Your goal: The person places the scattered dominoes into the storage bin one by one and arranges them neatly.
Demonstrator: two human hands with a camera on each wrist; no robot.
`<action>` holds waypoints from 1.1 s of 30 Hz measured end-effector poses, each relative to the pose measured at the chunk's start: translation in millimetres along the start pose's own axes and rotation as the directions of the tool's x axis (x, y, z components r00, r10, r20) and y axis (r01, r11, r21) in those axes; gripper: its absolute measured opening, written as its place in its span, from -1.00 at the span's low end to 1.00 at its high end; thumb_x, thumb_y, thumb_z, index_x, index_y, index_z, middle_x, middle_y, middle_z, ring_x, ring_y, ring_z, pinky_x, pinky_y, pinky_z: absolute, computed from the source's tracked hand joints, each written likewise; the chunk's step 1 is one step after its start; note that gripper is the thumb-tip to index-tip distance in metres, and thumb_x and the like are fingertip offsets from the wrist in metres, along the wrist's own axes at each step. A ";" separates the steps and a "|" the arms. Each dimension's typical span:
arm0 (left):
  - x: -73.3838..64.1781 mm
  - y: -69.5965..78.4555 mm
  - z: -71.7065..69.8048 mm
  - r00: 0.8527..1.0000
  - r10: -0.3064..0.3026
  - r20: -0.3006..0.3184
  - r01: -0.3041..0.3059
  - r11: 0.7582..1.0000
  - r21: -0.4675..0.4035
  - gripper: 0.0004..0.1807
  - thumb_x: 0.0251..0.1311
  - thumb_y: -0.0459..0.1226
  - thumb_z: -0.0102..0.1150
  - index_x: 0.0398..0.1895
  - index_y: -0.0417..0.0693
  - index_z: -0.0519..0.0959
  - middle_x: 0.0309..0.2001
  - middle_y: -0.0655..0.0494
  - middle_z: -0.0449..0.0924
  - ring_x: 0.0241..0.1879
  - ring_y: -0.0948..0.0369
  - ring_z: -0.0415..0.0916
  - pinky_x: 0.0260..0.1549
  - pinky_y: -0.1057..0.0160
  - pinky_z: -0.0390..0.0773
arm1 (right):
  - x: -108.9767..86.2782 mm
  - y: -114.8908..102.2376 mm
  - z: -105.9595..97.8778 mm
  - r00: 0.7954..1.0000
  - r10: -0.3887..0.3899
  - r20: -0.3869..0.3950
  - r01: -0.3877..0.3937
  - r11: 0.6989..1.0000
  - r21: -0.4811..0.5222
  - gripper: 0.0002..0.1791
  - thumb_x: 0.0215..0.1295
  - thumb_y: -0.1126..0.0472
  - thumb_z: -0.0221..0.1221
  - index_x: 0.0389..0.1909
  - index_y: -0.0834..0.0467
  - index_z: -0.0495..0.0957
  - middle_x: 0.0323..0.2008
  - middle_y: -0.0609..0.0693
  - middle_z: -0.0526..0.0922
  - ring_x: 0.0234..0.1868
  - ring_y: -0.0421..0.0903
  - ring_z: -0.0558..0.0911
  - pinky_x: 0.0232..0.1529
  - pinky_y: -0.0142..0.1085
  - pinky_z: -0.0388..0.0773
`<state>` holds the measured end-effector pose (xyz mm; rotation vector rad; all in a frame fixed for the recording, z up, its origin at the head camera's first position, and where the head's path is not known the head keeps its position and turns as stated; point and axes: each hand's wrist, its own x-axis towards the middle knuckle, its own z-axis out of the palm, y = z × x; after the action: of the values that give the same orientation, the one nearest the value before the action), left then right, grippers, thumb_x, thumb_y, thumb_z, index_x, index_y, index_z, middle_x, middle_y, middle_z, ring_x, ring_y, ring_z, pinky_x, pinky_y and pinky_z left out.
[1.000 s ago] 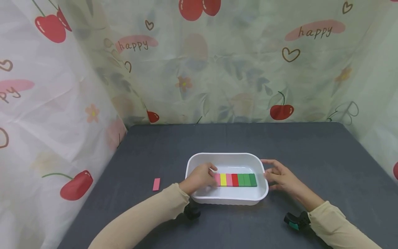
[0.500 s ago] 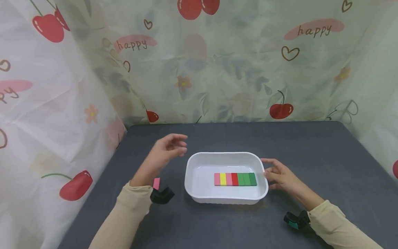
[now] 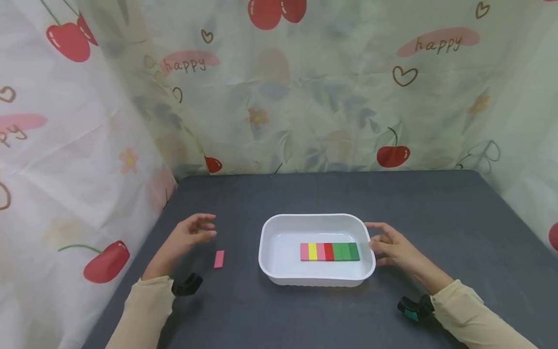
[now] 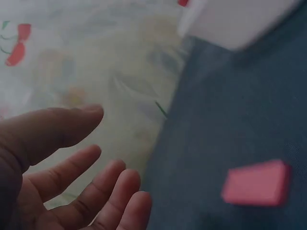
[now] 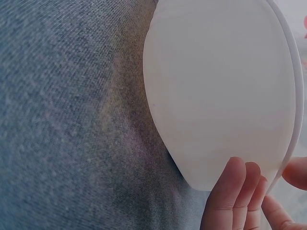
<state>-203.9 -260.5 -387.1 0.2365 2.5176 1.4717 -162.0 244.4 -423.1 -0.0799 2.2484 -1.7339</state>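
On the dark table, a white plastic tray [image 3: 279, 249] holds several flat rectangular blocks [image 3: 329, 251], side by side in pink, yellow, red and green. A single pink block [image 3: 219, 259] lies to the left of the tray; it also shows, blurred, as a pink block [image 4: 256, 183] in the left wrist view. Just left of that block, my left hand [image 3: 180, 242] hovers with loosely bent fingers and nothing between them. My right hand [image 3: 398, 252] holds the tray's right end, several fingers [image 5: 225, 191] against its outer wall and a fingertip at the rim.
A printed curtain [image 3: 305, 106] with cherries and hearts rises behind the table [image 3: 436, 208] and along its left and right sides. Black wrist devices, the left [image 3: 187, 285] and the right [image 3: 415, 308], hang below the wrists.
My left hand has left the blocks in the tray, lifted out over the tray's left side, and moved left to beside the single pink block. The right hand and tray stay put.
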 end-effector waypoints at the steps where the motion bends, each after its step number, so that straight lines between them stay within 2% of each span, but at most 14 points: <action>1: -0.8 -8.2 0.5 1.000 -0.019 0.014 0.019 1.000 0.018 -0.38 0.26 -0.15 0.23 0.32 -0.16 0.31 0.18 -0.25 0.42 0.03 0.10 0.53 0.06 -0.02 0.51 | 0.0 -0.1 0.2 1.000 0.001 0.002 -0.001 1.000 0.001 -0.27 0.34 0.21 0.16 0.44 0.23 0.04 -0.17 0.12 0.57 -0.13 -0.14 0.60 -0.16 -0.06 0.63; 5: -2.2 -35.1 1.8 0.997 -0.060 0.055 0.055 0.995 0.079 -0.35 0.21 -0.16 0.28 0.31 -0.24 0.32 0.13 -0.28 0.47 -0.03 0.07 0.53 -0.06 0.06 0.57 | -0.1 -0.5 0.5 1.000 0.002 0.002 -0.002 1.000 -0.002 -0.26 0.34 0.20 0.16 0.44 0.23 0.04 -0.16 0.13 0.57 -0.12 -0.13 0.60 -0.15 -0.06 0.63; 10: -1.6 -51.2 5.4 0.992 -0.085 0.095 0.075 0.991 0.108 -0.36 0.16 -0.17 0.32 0.26 -0.25 0.37 0.04 -0.23 0.52 -0.15 0.15 0.53 -0.22 0.21 0.55 | 0.1 -0.4 -0.1 1.000 0.004 -0.011 -0.004 1.000 -0.016 -0.27 0.34 0.22 0.16 0.43 0.22 0.05 -0.14 0.16 0.58 -0.10 -0.09 0.60 -0.15 -0.05 0.63; 16: -2.2 -51.7 12.0 0.989 -0.091 0.115 0.075 0.988 0.134 -0.35 0.06 -0.22 0.40 0.22 -0.24 0.42 0.03 -0.20 0.50 -0.13 0.09 0.47 -0.22 0.22 0.49 | 0.0 -0.7 -0.2 1.000 0.006 -0.002 -0.006 1.000 -0.001 -0.28 0.35 0.22 0.15 0.43 0.23 0.05 -0.15 0.15 0.57 -0.13 -0.13 0.60 -0.17 -0.07 0.63; 22: -1.0 -55.2 17.5 0.990 -0.070 0.119 0.048 0.983 0.176 -0.32 -0.08 -0.30 0.50 0.17 -0.26 0.46 0.00 -0.16 0.48 -0.16 0.09 0.39 -0.23 0.22 0.44 | 0.1 0.1 0.8 1.000 0.007 -0.006 -0.007 1.000 -0.008 -0.29 0.35 0.22 0.14 0.43 0.22 0.05 -0.13 0.16 0.57 -0.13 -0.12 0.60 -0.17 -0.09 0.63; 26: -0.6 -55.3 21.0 0.993 -0.066 0.103 0.046 0.981 0.190 -0.32 -0.13 -0.35 0.51 0.15 -0.24 0.48 -0.01 -0.15 0.48 -0.17 0.09 0.36 -0.25 0.23 0.43 | 0.2 0.4 1.1 1.000 0.002 -0.013 -0.002 1.000 -0.016 -0.28 0.35 0.22 0.15 0.43 0.23 0.04 -0.14 0.17 0.57 -0.12 -0.10 0.60 -0.16 -0.07 0.63; 33: -2.4 -52.5 25.9 0.994 -0.091 0.054 0.076 0.971 0.225 -0.34 -0.18 -0.43 0.50 0.11 -0.20 0.51 -0.06 -0.10 0.47 -0.19 0.10 0.35 -0.29 0.24 0.42 | 0.5 0.5 1.7 1.000 -0.019 -0.005 0.019 1.000 -0.024 -0.28 0.35 0.24 0.13 0.43 0.24 0.03 -0.14 0.21 0.56 -0.13 -0.10 0.61 -0.18 -0.07 0.63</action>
<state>-196.3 -265.0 -445.0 0.2066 2.6052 1.1323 -161.9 242.8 -424.0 -0.1021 2.2798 -1.7194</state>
